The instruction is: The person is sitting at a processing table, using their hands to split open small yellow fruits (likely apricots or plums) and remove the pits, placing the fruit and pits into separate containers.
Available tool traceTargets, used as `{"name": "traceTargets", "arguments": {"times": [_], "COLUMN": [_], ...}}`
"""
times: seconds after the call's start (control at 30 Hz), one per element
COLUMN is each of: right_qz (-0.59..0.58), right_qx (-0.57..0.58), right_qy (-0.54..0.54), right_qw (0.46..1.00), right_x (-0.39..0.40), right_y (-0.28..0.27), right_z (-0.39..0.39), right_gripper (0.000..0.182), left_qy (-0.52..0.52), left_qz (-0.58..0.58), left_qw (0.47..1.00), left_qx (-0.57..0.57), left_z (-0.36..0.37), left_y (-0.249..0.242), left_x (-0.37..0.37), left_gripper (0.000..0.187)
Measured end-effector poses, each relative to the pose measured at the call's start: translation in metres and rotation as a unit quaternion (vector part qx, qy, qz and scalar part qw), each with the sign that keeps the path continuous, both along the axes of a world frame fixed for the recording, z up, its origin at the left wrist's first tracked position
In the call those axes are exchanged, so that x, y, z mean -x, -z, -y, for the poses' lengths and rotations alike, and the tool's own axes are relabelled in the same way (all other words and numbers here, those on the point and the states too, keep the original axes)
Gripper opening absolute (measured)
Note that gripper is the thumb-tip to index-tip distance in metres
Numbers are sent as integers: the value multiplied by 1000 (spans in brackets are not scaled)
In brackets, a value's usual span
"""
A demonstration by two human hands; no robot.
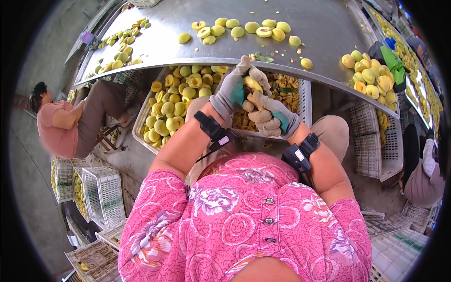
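Note:
Both my hands wear pale work gloves with green patches and meet just below the table's front edge. My left hand is closed around a yellow peach, its thumb pointing up. Against the lower side of that peach, my right hand has its fingers curled in; what they grip is hidden. Under the hands stands a crate of brownish pits and scraps. Left of it, a white crate holds many yellow-green peaches, some of them cut halves.
Whole and halved peaches lie on the metal table; a heap of peaches sits at its right corner. A seated person is at left, another at right. Crates stand on the floor around me.

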State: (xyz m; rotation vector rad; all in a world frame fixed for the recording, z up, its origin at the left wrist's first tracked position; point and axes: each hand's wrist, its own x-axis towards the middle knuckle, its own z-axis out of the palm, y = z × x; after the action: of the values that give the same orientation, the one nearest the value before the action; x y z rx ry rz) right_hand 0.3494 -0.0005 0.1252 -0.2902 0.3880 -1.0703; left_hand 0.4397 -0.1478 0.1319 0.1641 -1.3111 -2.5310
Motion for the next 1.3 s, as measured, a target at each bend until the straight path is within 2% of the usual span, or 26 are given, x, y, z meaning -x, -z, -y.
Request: {"name": "traceTargets", "arguments": {"times": [0.07,0.1,0.2,0.23,0.3,0.37,0.4,0.43,0.5,0.53,0.57,0.6,0.63,0.7,0.73,0.77,0.8,0.83,0.9,0.93,0.97,1.0,1.03,1.1,1.23,1.3], "right_qz": [91,90,136,141,144,-134,-282,-349,-422,-457,-491,-697,-803,-803,-804,-801,-792,-794,-784,-772,-773,-756,-738,-753,-734,-703], "right_qx": [5,5,14,25,42,-77,-90,-128,-126,-129,-132,-71,-30,144,139,102,69,71,21,57,58,42,25,74,109,75], "right_qy": [-29,-29,-45,-54,-63,18,31,45,57,91,124,77,-47,-392,-390,-329,-266,-269,-223,-185,-181,-173,-165,-111,-46,-50], "right_qw": [995,995,990,988,987,988,955,927,896,875,852,709,594,424,427,490,544,541,579,606,606,630,653,644,669,706], "right_x": [-1,-1,-1,2,6,8,7,5,11,13,15,24,28,33,35,30,28,28,23,24,23,20,20,26,31,30], "right_y": [3,4,8,14,19,21,26,26,45,54,66,91,109,141,143,105,79,70,63,77,68,53,44,68,58,19], "right_z": [3,4,9,11,13,10,11,10,10,10,10,7,2,-5,-6,-4,0,3,7,8,10,13,13,13,14,10], "right_gripper": [39,39,40,42,45,44,46,40,33,32,32,43,45,48,48,51,54,54,57,57,57,57,57,55,52,49], "left_qy": [20,20,-8,-107,-205,-310,-367,-413,-390,-390,-302,-208,-157,-254,-308,-335,-322,-312,-272,-246,-207,-188,-186,-178,-166,-140], "left_qz": [-27,-27,-118,-60,-13,95,175,248,357,357,417,465,494,420,375,292,284,245,191,173,218,190,185,292,375,403], "left_qw": [987,987,939,952,967,939,877,783,647,646,568,475,431,479,476,501,567,584,621,642,652,703,702,630,595,497], "left_qx": [-157,-157,-324,-280,-152,112,257,394,550,551,642,718,739,727,734,743,703,709,710,705,696,659,662,698,691,756], "left_z": [0,1,11,19,46,86,107,124,127,131,137,138,132,130,132,131,122,123,134,138,138,162,166,168,174,170], "left_y": [6,12,23,24,19,24,38,47,44,59,88,104,92,63,47,24,-5,-18,-27,-30,-35,-10,-9,-8,8,16], "left_x": [-2,-1,0,-5,-28,-65,-84,-101,-138,-161,-185,-197,-197,-178,-160,-139,-115,-90,-41,-14,10,39,60,95,135,134], "left_gripper": [50,50,45,43,43,40,37,34,31,31,31,34,43,42,36,30,28,32,37,40,45,48,48,52,50,47]}}
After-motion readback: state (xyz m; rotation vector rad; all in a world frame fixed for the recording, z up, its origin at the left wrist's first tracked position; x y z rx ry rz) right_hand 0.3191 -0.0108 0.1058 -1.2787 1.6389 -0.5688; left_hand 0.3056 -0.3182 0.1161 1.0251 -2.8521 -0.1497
